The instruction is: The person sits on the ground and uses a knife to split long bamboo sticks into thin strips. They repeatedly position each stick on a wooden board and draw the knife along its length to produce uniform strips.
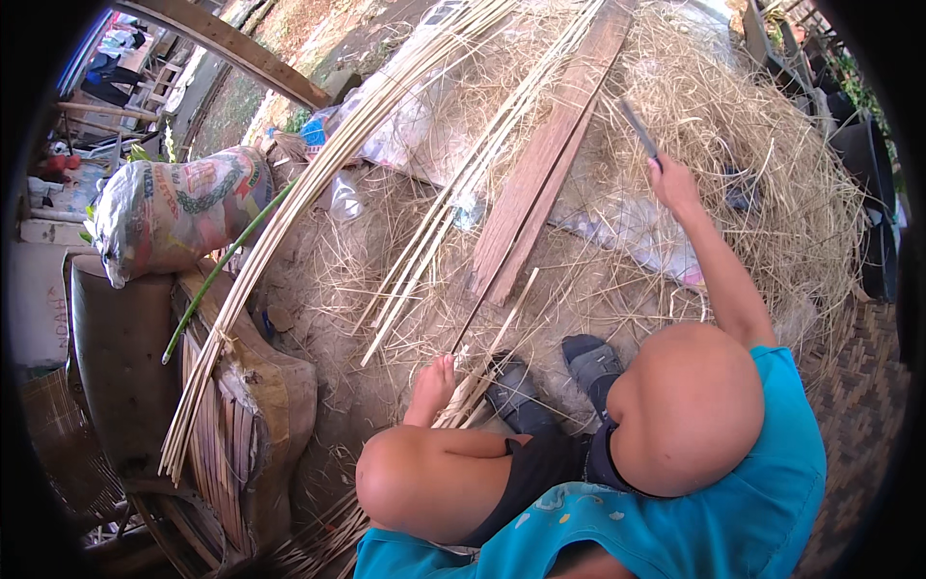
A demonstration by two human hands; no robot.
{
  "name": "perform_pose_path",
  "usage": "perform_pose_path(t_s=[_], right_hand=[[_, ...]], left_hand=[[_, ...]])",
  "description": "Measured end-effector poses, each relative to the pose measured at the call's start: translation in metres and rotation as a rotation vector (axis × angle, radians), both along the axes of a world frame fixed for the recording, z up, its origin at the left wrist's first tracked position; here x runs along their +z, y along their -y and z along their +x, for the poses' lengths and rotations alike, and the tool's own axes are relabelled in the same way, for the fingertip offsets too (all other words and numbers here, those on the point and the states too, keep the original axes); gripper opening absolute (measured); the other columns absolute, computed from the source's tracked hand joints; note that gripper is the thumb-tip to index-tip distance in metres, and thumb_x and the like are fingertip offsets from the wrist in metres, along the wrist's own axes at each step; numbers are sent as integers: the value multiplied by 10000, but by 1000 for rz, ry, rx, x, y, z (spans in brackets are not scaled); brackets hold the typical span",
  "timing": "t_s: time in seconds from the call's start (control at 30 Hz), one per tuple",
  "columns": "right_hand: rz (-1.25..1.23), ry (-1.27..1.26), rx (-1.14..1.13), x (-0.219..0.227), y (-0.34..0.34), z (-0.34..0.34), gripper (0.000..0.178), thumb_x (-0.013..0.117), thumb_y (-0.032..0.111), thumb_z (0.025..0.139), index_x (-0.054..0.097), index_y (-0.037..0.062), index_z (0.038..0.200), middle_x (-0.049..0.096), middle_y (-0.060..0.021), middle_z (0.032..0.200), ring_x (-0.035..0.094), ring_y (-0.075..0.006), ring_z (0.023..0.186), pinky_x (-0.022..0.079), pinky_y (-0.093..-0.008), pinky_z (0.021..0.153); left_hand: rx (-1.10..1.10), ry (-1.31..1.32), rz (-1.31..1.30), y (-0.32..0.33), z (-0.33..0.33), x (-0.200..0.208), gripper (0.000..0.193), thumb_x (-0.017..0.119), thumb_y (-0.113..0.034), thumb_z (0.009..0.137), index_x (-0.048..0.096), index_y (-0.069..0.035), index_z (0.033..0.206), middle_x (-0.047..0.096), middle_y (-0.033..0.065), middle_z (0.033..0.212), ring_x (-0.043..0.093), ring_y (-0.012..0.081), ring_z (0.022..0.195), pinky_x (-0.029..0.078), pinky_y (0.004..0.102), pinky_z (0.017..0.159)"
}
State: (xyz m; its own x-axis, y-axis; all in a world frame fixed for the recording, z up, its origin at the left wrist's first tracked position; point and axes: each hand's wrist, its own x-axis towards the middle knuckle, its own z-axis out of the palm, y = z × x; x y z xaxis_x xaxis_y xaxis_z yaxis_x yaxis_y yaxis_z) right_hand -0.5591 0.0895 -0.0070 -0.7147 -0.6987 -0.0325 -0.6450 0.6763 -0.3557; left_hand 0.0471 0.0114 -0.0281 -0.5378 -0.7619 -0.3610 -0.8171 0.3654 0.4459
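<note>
My right hand (675,185) is raised over the straw-like shavings and closed round the handle of a knife (639,128), its blade pointing up and to the left. Low in the middle, beside my bent knee, my left hand (432,389) pinches the near end of a thin dark strip (470,325). That strip runs away from me toward a long brown wooden plank (540,183); where it ends is hard to make out. Under and beside my left hand lie several pale split-bamboo strips (473,394).
Long pale bamboo strips (289,207) rest in a bundle across a worn wooden seat (275,386) at left, near a green stick (227,259). A stuffed sack (183,207) sits behind. Curled shavings (772,183) heap at right. More loose strips (439,227) lie left of the plank.
</note>
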Motion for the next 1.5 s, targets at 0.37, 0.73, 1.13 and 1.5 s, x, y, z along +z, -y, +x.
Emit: perform_pose_path(t_s=[0.37, 0.73, 1.13, 1.5], right_hand=[[-36, 181, 672, -11, -20, 181, 486, 500, 522, 1026, 547, 212, 1397, 680, -191, 906, 694, -405, 822, 570, -524, 761], [-37, -26, 69, 5, 25, -9, 355, 494, 395, 1048, 615, 84, 1166, 702, -185, 828, 693, -415, 779, 550, -522, 724], [-61, 235, 203, -19, 10, 93, 425, 494, 445, 1044, 554, 203, 1388, 703, -183, 837, 709, -389, 786, 577, -508, 733], [-48, 207, 517, -25, -12, 185, 474, 537, 446, 1023, 524, 166, 1405, 675, -240, 890, 688, -446, 788, 567, -524, 728]], left_hand=[[47, -59, 137, 15, -55, 11, 527, 391, -375, 1085, 654, 50, 918, 635, 338, 847, 610, 542, 859, 467, 590, 761], [222, 123, 184, -32, 57, 27, 474, 472, -390, 1051, 647, 16, 881, 629, 300, 767, 630, 511, 778, 454, 558, 682], [-62, 74, -128, -22, -4, 6, 368, 443, -330, 1066, 534, -15, 902, 611, 322, 659, 618, 540, 640, 488, 628, 574], [163, -138, 161, -9, -15, 29, 538, 434, -422, 1067, 660, 12, 846, 641, 270, 755, 637, 458, 736, 474, 513, 690]])
